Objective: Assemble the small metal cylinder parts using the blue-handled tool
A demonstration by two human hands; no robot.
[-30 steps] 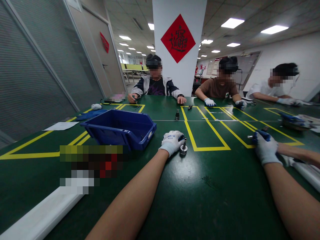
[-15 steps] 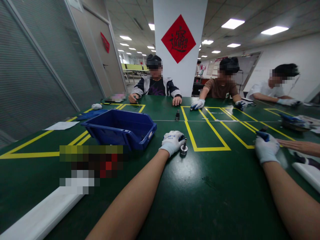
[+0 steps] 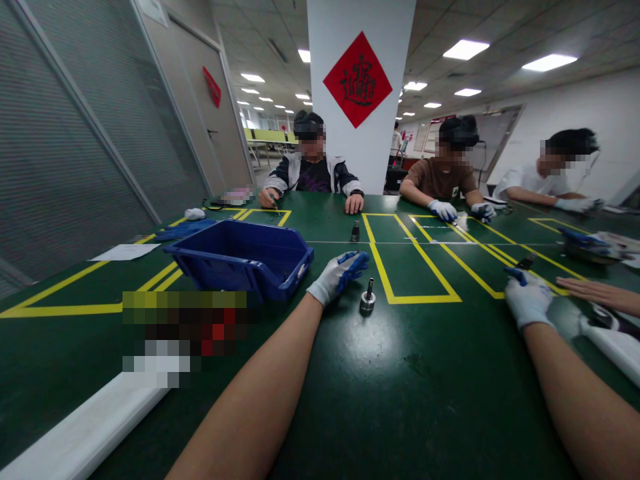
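My left hand [image 3: 340,277], in a white glove with blue palm and fingertips, is open, its fingers stretched toward the right. Just right of it a silver metal part with a round base and thin upright stem [image 3: 368,301] stands on the green table [image 3: 400,387], apart from the fingers. Off to the right my gloved right hand [image 3: 530,300] is closed on a small dark part [image 3: 526,261], which sticks up past the thumb; its exact kind does not show. A dark, narrow-topped cylindrical part [image 3: 355,231] stands upright beyond my left hand.
A blue plastic bin [image 3: 240,257] sits left of my left hand. Yellow tape [image 3: 425,299] marks boxes on the table. Another person's hand [image 3: 597,293] lies close to my right hand. Several people sit across the table. A paper sheet [image 3: 125,252] lies far left.
My left hand has let go of the silver metal part, opened and drawn slightly left. My right hand has shifted a little left, still holding the dark part.
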